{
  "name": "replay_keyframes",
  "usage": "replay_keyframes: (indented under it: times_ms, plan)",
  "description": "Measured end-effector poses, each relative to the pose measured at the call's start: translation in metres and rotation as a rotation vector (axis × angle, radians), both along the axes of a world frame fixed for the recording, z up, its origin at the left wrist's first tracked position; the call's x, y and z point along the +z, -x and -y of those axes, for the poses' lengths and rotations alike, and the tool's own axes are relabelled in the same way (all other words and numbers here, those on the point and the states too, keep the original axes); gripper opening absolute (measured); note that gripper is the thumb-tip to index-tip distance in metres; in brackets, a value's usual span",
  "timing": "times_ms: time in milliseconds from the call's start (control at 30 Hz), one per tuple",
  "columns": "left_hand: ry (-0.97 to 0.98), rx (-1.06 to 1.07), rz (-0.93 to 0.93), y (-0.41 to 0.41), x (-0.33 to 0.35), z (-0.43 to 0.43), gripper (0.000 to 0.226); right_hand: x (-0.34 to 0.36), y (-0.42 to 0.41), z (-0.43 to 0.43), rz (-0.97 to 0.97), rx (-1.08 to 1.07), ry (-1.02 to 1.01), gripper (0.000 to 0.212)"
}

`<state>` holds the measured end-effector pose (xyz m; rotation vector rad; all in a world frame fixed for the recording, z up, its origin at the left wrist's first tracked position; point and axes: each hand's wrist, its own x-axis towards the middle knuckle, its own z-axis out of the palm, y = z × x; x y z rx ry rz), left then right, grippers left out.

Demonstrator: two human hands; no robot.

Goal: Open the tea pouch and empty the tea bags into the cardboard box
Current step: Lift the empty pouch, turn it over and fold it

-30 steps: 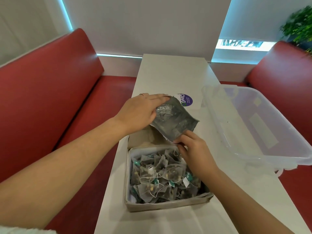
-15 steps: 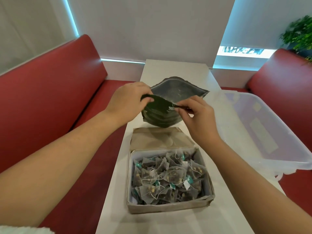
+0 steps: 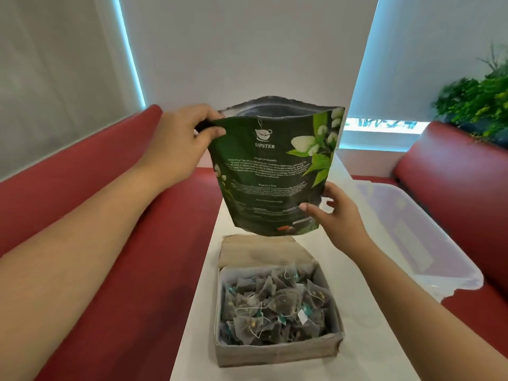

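A dark green tea pouch (image 3: 272, 171) with white flowers printed on it hangs upright in the air above the table, its top mouth open. My left hand (image 3: 182, 138) pinches the pouch's upper left corner. My right hand (image 3: 334, 213) holds its lower right edge, thumb in front and fingers behind. Directly below sits the cardboard box (image 3: 277, 350), flap folded back, filled with several pyramid tea bags (image 3: 275, 303) with strings and tags.
The box stands on a narrow white table (image 3: 365, 339). A clear plastic bin (image 3: 428, 243) lies on the table's right side, overhanging the edge. Red bench seats (image 3: 82, 166) run along both sides, and a green plant (image 3: 478, 100) stands far right.
The pouch went from tipped mouth-down over the box to upright and raised higher. My right hand moved from the pouch's mouth to its lower right edge. My head tilted up.
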<state>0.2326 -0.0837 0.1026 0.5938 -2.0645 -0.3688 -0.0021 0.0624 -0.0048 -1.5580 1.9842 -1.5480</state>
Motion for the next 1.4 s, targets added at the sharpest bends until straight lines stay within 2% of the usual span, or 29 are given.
replay_keyframes:
  times_ms: [67, 167, 267, 333, 400, 433, 500, 600, 700, 867, 1000, 1200, 1300, 1400]
  plan:
    - [-0.033, -0.009, -0.019, -0.007, 0.010, -0.004, 0.013, 0.002, -0.001, -0.006, 0.104, 0.037, 0.030, 0.016]
    - [-0.060, 0.027, -0.138, -0.014, 0.012, -0.009, 0.024, 0.008, -0.011, -0.018, 0.273, 0.104, 0.106, 0.013]
    - [-0.344, -0.013, -0.400, -0.013, -0.006, -0.024, 0.053, 0.011, -0.020, -0.028, 0.371, 0.096, 0.150, 0.008]
    - [-0.645, -0.074, -0.391, -0.010, -0.033, -0.038, 0.044, 0.010, -0.023, -0.032, 0.404, 0.066, 0.173, 0.010]
    - [-0.906, -0.182, -0.251, -0.008, -0.069, -0.059, 0.017, 0.010, -0.025, -0.036, 0.419, 0.048, 0.183, 0.011]
    - [-0.964, -0.212, -0.181, -0.008, -0.087, -0.070, 0.014, 0.010, -0.027, -0.038, 0.415, 0.036, 0.185, 0.010]
    - [-0.950, -0.216, -0.141, -0.007, -0.119, -0.080, 0.020, 0.010, -0.030, -0.042, 0.385, -0.003, 0.179, 0.009]
    - [-0.799, -0.123, -0.211, -0.004, -0.140, -0.086, 0.018, 0.004, -0.036, -0.049, 0.309, -0.068, 0.165, 0.014]
    - [-0.610, 0.035, -0.261, 0.001, -0.144, -0.095, 0.022, -0.010, -0.043, -0.060, 0.249, -0.170, 0.147, 0.022]
    - [-0.489, 0.160, -0.251, 0.013, -0.138, -0.107, 0.028, -0.020, -0.057, -0.073, 0.138, -0.259, 0.098, 0.031]
    - [-0.388, 0.208, -0.208, 0.014, -0.140, -0.106, 0.030, -0.014, -0.044, -0.079, 0.047, -0.307, 0.126, 0.027]
    - [-0.428, 0.186, -0.232, 0.029, -0.138, -0.106, 0.033, -0.001, -0.023, -0.092, 0.053, -0.286, 0.101, 0.023]
    - [-0.566, 0.104, -0.232, 0.036, -0.133, -0.109, 0.031, 0.005, -0.008, -0.105, 0.058, -0.246, 0.088, 0.025]
    - [-0.721, 0.064, -0.373, 0.043, -0.114, -0.108, 0.032, 0.003, 0.004, -0.120, 0.082, -0.174, 0.044, 0.027]
